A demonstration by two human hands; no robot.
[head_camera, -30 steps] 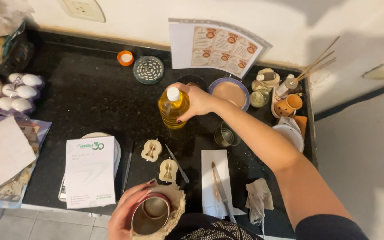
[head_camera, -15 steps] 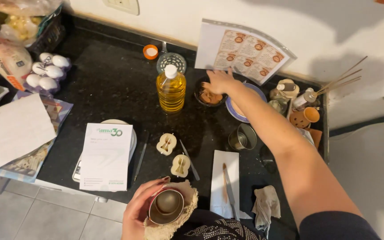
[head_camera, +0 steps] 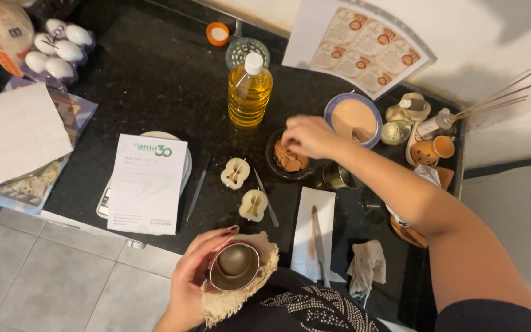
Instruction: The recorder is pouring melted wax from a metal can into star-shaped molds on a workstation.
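Centrally, right hand [head_camera: 308, 136] pinches brown pieces in a small dark bowl [head_camera: 287, 161] beside the oil bottle [head_camera: 249, 92]. Left hand [head_camera: 195, 280], low in frame, grips a metal cup [head_camera: 235, 265] through a cloth [head_camera: 241, 295], steadying it off the bench [head_camera: 155, 80].

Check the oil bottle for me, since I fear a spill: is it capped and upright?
Capped and upright. The clear plastic bottle of yellow oil stands on the black counter with its white cap on.

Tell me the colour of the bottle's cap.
White, seen in the head view: the bottle's cap tops yellow oil.
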